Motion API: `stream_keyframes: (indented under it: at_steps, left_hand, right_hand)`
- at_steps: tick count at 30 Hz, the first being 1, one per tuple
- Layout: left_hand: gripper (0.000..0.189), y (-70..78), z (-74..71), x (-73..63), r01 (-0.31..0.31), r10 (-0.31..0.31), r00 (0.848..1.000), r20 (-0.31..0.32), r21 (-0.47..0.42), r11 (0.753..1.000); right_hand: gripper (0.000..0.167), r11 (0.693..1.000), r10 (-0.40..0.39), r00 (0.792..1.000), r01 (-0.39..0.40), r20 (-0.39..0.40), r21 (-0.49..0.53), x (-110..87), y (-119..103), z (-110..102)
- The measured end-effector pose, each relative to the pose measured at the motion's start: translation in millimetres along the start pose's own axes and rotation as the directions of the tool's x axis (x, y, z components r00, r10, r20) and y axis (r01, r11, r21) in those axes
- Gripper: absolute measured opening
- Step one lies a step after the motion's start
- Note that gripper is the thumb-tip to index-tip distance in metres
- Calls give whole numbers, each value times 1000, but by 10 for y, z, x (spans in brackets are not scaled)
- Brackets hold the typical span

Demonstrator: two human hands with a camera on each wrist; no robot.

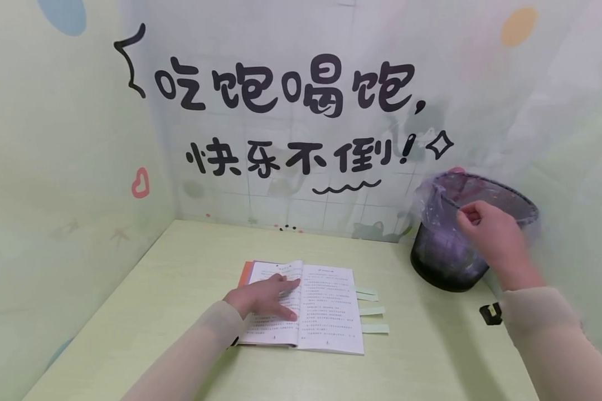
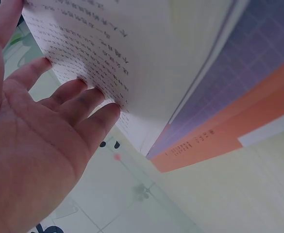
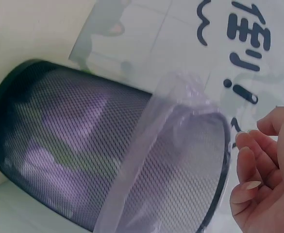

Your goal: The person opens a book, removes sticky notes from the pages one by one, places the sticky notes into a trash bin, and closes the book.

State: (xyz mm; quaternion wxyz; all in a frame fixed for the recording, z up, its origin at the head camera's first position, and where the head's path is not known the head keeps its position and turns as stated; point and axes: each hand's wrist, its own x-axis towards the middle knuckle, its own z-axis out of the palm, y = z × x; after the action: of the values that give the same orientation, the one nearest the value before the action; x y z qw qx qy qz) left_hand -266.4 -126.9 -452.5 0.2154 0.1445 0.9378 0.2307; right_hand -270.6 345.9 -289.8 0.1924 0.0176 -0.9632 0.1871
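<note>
On open bk [image 1: 329,312], L hand [image 1: 266,297]

Black mesh bin [image 3: 69,126] lined with translucent purple bag [image 3: 134,174] — bag folded over outside. Bin set on table [image 3: 30,26] near edge met by wall [image 3: 156,43] printed with black lettering [image 3: 248,29]. Right hand [image 3: 273,184] held just beside bin's mouth — fingers bent.

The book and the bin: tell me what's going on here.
A person's left hand rests with spread fingers on the left page of an open book. Three pale strips stick out past its right edge. The right hand is raised by the mouth of the bin, fingers curled, nothing visible in them. A plastic bag lines the bin.
</note>
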Motion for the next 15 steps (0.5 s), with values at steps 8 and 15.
stream_keyframes:
  at_steps: [8,15]
  left_hand:
    - [98,-18,22,19,-2,2,1000,-7,-3,1000]
    - [97,-10,26,29,-3,3,1000,-11,-3,1000]
  right_hand:
    - [31,997,-80,997,80,23,5,-123,-188,418]
    - [23,992,-123,991,123,58,16,-176,-292,825]
